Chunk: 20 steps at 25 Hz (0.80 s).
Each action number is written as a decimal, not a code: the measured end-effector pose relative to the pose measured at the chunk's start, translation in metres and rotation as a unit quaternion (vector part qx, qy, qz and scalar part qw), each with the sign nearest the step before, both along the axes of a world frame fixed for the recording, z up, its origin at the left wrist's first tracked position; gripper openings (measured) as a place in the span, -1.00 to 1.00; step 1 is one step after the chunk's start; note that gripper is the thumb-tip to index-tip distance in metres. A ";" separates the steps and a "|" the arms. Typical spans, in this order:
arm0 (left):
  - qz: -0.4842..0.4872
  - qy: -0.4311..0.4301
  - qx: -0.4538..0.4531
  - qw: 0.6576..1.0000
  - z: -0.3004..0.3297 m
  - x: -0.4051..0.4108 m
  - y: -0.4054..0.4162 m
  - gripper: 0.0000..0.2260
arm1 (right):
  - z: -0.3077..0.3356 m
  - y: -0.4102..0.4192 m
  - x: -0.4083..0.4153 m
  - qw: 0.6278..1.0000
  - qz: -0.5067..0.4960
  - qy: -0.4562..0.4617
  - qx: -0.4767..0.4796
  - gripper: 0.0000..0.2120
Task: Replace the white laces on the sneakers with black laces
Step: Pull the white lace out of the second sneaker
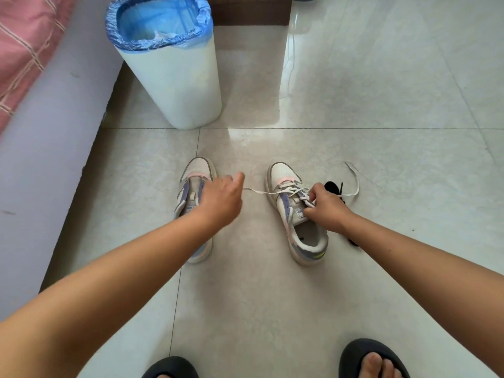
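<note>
Tiled floor point(354, 268), hands point(221, 199) point(328, 210) on white lace point(261, 191).

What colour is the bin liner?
Blue, on the bin liner; the head view shows it clearly.

The floor point(354, 91) is of glossy, smooth tiles that reflect light. The bin point(180, 85) at eleven o'clock looks like smooth matt plastic, with a thin crinkled blue plastic bag point(158, 25). The sneakers point(294, 214) show matt cloth and leather-like panels. The white lace point(261, 191) is flat woven cloth.
</note>
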<state>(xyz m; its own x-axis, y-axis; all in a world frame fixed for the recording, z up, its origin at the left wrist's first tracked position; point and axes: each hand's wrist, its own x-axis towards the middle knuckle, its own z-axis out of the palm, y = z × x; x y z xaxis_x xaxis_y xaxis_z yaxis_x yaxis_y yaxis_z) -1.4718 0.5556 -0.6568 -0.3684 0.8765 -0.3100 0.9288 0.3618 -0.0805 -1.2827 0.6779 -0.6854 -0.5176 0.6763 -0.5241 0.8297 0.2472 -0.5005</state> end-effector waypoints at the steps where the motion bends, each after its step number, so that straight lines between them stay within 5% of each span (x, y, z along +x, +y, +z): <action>1: 0.026 -0.077 0.035 0.996 -0.001 0.015 0.005 -0.61 | 0.000 -0.002 -0.001 0.999 -0.025 0.014 -0.042 -0.77; 6: 0.049 -0.237 0.014 0.970 -0.008 0.070 0.014 -0.58 | 0.002 -0.009 -0.011 0.958 -0.169 0.105 -0.207 -0.76; 10: 0.153 -0.252 -0.049 0.954 -0.025 0.071 0.009 -0.63 | -0.001 -0.008 -0.023 0.878 -0.318 0.178 -0.310 -0.81; 13: 0.151 -0.202 -0.066 0.966 -0.031 0.066 0.006 -0.68 | 0.003 0.006 -0.025 0.778 -0.410 0.226 -0.419 -0.81; 14: 0.136 -0.175 -0.069 0.973 -0.031 0.065 0.004 -0.68 | 0.005 0.011 -0.023 0.769 -0.404 0.230 -0.438 -0.82; 17: 0.113 -0.143 -0.076 0.980 -0.033 0.056 0.001 -0.70 | 0.011 0.018 -0.016 0.846 -0.266 0.169 -0.430 -0.84; 20: 0.108 -0.124 -0.091 0.982 -0.032 0.041 0.000 -0.71 | 0.011 0.027 -0.012 0.963 -0.098 0.056 -0.245 -0.81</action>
<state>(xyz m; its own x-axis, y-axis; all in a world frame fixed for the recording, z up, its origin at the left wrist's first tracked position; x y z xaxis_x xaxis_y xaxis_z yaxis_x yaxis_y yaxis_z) -1.4303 0.5554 -0.6890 -0.4328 0.7075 -0.5586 0.8309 0.5535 0.0572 -1.2951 0.7053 -0.6746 -0.4773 0.4523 -0.7534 0.7707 -0.1964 -0.6062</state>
